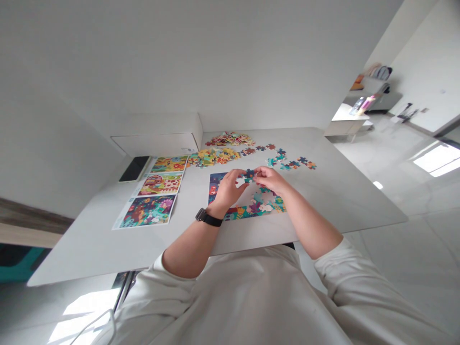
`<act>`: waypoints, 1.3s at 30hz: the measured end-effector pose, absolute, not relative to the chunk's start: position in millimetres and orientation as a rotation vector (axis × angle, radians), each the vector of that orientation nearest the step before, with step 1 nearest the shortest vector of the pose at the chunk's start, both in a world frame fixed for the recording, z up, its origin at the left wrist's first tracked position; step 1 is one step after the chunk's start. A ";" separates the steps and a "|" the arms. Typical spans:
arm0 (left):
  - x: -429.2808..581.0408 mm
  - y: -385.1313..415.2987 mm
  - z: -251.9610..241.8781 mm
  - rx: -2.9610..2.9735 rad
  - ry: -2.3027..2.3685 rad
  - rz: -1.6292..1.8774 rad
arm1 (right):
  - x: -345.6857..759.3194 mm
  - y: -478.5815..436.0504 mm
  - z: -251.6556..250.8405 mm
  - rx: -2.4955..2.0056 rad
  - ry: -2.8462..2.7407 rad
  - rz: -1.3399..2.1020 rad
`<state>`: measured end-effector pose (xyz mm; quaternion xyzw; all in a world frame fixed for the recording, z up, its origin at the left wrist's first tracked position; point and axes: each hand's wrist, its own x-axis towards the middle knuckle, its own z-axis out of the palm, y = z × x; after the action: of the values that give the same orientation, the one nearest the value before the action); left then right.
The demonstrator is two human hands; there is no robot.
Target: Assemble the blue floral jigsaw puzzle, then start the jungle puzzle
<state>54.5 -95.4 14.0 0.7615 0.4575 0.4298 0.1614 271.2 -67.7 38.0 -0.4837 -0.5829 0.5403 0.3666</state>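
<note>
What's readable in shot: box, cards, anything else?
Nothing can be read with certainty.
White box: small label near its corner, too small to read.
Picture cards: illustrations only, no legible words.
Jigsaw pieces: no legible text.

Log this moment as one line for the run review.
left hand: fingers on blue jigsaw piece | right hand: fingers on same piece | below hands: part-built puzzle | beyond: loose pieces

No legible text; the white box's (156,143) label (189,150) is too small.
</note>
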 end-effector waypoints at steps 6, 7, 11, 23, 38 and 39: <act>53.2 -94.4 12.5 2.148 1.360 1.194 | 272.6 -66.7 35.8 -1.205 -1.525 1.390; 53.1 -94.7 13.0 2.155 1.360 1.199 | 272.6 -66.3 35.2 -1.199 -1.532 1.387; 53.6 -97.2 17.4 2.249 1.314 1.253 | 271.6 -64.1 32.0 -1.199 -1.562 1.363; 55.0 -98.0 18.4 2.261 1.385 1.215 | 270.7 -63.3 31.1 -1.199 -1.563 1.357; 52.8 -64.0 47.3 2.386 1.285 1.001 | 319.9 -32.6 28.7 -1.526 -1.655 0.707; 56.0 -62.4 45.3 2.405 1.275 0.959 | 318.9 -32.8 27.9 -1.543 -1.681 0.704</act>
<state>56.0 -62.4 45.3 0.8265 0.4383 0.3295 0.1273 318.9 -32.8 27.9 -0.6007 -0.6545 0.2743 0.3682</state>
